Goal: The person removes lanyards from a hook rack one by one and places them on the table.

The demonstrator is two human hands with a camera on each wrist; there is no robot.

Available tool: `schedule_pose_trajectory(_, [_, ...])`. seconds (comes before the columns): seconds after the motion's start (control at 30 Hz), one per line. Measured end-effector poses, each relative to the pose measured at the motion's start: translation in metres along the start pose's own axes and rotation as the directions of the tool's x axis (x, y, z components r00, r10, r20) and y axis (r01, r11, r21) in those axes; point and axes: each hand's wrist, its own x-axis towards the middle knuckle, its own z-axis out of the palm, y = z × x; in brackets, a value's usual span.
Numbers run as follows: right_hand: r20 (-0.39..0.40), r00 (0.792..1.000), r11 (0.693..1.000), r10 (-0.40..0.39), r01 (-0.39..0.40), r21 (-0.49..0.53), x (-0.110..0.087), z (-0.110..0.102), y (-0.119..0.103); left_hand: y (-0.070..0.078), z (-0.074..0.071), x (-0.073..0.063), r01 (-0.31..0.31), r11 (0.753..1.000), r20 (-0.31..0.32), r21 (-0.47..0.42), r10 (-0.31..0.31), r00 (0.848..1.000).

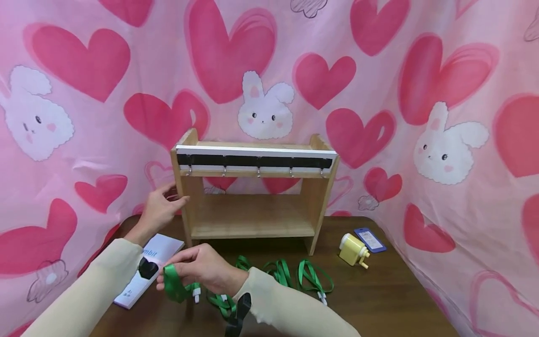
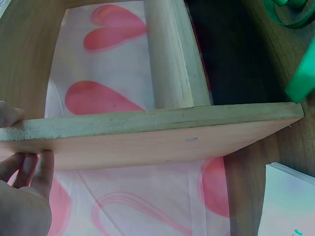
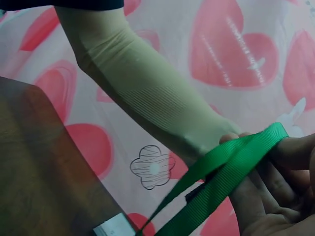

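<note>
A small wooden shelf (image 1: 252, 230) stands on the table, with a row of metal hooks (image 1: 258, 173) under a black strip on its front rail. My left hand (image 1: 161, 211) grips the shelf's left side panel (image 2: 147, 140), thumb at the front edge and fingers on the outer face. Low in front of the shelf, my right hand (image 1: 208, 269) pinches a green lanyard (image 1: 171, 282). In the right wrist view its strap (image 3: 221, 179) loops over the fingers and hangs down. The lanyard's lower end is hard to tell from those behind it.
More green lanyards (image 1: 309, 276) with white clips lie before the shelf. A white box (image 1: 162, 248) sits at the left, partly under my left forearm. At the right are a yellow hand-crank pencil sharpener (image 1: 353, 249) and a blue badge holder (image 1: 370, 239). Printed cloth (image 1: 269, 56) hangs behind.
</note>
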Motion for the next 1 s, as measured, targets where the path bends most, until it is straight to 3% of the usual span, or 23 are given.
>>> schedule_pose_trajectory(0.17, [0.072, 0.995, 0.998, 0.062, -0.063, 0.012, 0.000, 0.001, 0.012, -0.002, 0.000, -0.004, 0.018, 1.000, -0.005, 0.006, -0.018, 1.000])
schedule_pose_trajectory(0.4, [0.054, 0.990, 0.991, 0.129, -0.130, 0.012, 0.006, -0.007, 0.030, -0.003, 0.001, -0.004, 0.049, 0.998, 0.012, 0.025, -0.049, 0.999])
schedule_pose_trajectory(0.77, [-0.185, 0.978, 0.995, 0.101, -0.098, 0.022, 0.022, -0.039, 0.050, 0.003, 0.001, 0.000, 0.053, 0.998, 0.012, -0.014, -0.053, 0.999])
schedule_pose_trajectory(0.9, [-0.299, 0.952, 0.998, 0.062, -0.056, 0.029, 0.029, -0.048, 0.059, 0.002, 0.001, 0.001, 0.042, 0.999, 0.003, -0.001, -0.042, 0.999])
schedule_pose_trajectory(1.0, [-0.408, 0.913, 1.000, 0.022, -0.014, 0.023, 0.035, -0.053, 0.067, 0.002, 0.001, 0.001, 0.043, 0.999, 0.002, -0.002, -0.043, 0.999])
